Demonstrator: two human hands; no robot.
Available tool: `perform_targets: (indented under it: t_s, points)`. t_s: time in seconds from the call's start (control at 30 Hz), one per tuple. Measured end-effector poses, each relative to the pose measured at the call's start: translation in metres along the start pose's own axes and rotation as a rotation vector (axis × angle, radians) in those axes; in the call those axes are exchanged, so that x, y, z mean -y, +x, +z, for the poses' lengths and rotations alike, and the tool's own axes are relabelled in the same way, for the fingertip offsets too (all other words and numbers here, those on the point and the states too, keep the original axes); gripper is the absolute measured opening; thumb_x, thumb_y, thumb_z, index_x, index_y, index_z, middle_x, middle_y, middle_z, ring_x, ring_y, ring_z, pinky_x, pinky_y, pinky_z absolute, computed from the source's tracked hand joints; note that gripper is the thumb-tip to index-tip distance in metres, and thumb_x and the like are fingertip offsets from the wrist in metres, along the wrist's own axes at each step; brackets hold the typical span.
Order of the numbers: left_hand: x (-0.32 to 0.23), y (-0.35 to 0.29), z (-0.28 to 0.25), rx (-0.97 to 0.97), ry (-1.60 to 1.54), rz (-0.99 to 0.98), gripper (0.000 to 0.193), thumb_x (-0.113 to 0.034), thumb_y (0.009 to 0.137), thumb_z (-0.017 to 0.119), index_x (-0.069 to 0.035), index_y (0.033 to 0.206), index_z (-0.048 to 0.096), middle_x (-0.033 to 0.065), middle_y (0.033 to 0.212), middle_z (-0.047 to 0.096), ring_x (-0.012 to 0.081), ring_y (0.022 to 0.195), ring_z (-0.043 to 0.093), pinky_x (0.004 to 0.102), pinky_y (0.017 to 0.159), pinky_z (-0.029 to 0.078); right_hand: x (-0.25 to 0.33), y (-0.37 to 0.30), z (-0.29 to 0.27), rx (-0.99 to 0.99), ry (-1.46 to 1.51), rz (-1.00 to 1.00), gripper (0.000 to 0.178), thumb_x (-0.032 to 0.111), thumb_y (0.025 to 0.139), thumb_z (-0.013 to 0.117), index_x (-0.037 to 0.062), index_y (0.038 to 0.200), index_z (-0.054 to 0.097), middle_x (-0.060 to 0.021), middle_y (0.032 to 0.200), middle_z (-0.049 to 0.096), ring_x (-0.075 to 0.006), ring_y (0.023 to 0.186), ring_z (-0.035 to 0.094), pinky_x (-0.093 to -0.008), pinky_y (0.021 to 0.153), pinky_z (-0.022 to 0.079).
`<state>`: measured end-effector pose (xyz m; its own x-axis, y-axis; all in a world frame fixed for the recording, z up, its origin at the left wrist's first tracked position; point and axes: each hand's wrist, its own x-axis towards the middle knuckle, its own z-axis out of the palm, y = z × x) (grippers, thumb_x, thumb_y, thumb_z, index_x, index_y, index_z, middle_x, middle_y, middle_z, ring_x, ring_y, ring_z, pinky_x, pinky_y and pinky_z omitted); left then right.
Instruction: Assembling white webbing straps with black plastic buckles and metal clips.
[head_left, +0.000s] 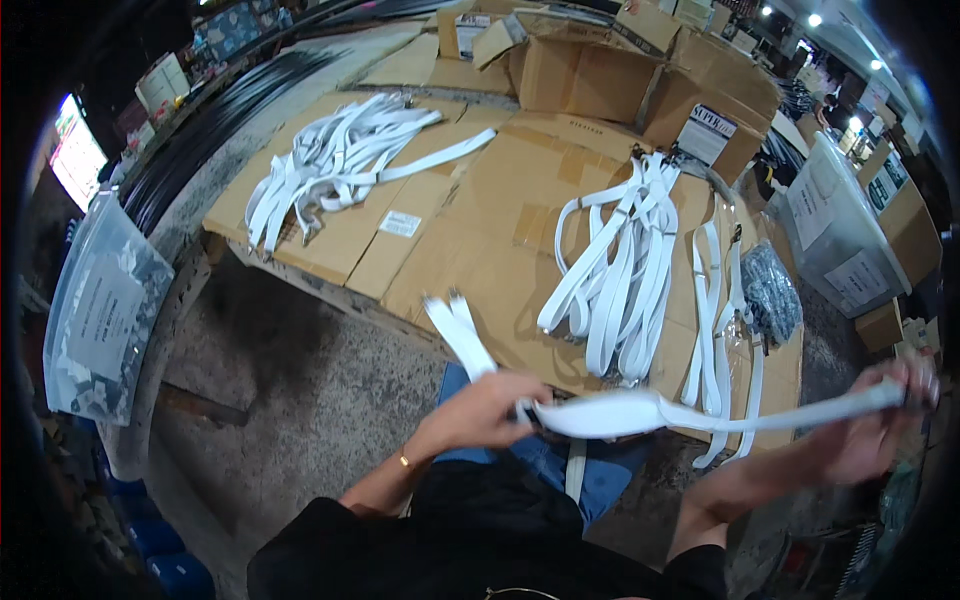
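A white strap (610,414) is stretched sideways in front of me, over the near edge of the cardboard-covered table. My left hand (487,408) is closed round it near a dark buckle, and two strap ends with small metal clips stick out beyond that hand. Far to the right, my right hand (880,412) grips the other end, blurred by motion. Just past the strap lies a bundle of white straps (625,265) with dark clips at its far end. Several single white straps (708,330) lie to its right.
Another heap of white straps (340,165) covers the table's far left. A clear bag of dark pieces (770,295) lies at the right edge. Open cardboard boxes (585,80) stand at the back. Plastic bins flank the table, one left (100,310), one right (835,225).
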<state>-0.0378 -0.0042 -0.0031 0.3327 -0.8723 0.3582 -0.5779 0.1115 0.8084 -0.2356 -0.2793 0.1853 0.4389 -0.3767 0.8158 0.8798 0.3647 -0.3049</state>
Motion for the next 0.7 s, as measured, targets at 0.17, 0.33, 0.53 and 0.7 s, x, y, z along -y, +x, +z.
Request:
perform_targets:
  t_s: [0.17,0.33,0.53,0.7]
  points:
    - [-0.024,-0.018,0.025,0.93,-0.754,-0.107,0.032,-0.016,0.082,0.064,0.003,0.106,0.056,0.012,0.097,0.062,0.0183,0.09,0.058,0.0315,0.077,0.046,-0.024,0.074,-0.033,-0.12,-0.606,-0.091,0.021,0.006,0.091,0.049,0.0004,0.112,0.049,-0.0108,0.106,0.054,-0.0164,0.1,0.05,-0.0305,0.086,0.039]
    - [-0.004,-0.044,0.089,0.906,-1.154,-0.052,0.026,-0.009,0.084,0.057,0.0,0.108,0.053,0.0093,0.111,0.052,0.0175,0.103,0.048,0.0318,0.094,0.037,-0.063,0.121,-0.044,-0.054,-0.719,0.024,0.021,0.007,0.088,0.056,0.0023,0.109,0.054,-0.0082,0.096,0.062,-0.0044,0.06,0.046,-0.0157,0.05,0.031]
    - [0.016,-0.045,0.106,0.476,-0.759,-0.411,0.032,-0.011,0.082,0.067,0.001,0.109,0.057,0.0057,0.1,0.063,0.0124,0.089,0.058,0.0275,0.082,0.046,-0.088,0.198,-0.072,-0.056,-1.032,0.206,0.013,0.007,0.082,0.062,0.0012,0.093,0.057,0.0008,0.073,0.054,-0.0039,0.052,0.044,-0.0174,0.041,0.027]
    - [0.028,0.025,0.075,-0.017,-0.647,-0.629,0.06,-0.02,0.076,0.074,0.004,0.123,0.045,0.011,0.113,0.058,0.0138,0.099,0.056,0.029,0.088,0.044,-0.133,0.31,-0.14,-0.04,-1.49,0.139,0.01,0.006,0.081,0.063,-0.0009,0.085,0.056,-0.0031,0.067,0.056,-0.006,0.061,0.055,-0.0176,0.051,0.041]
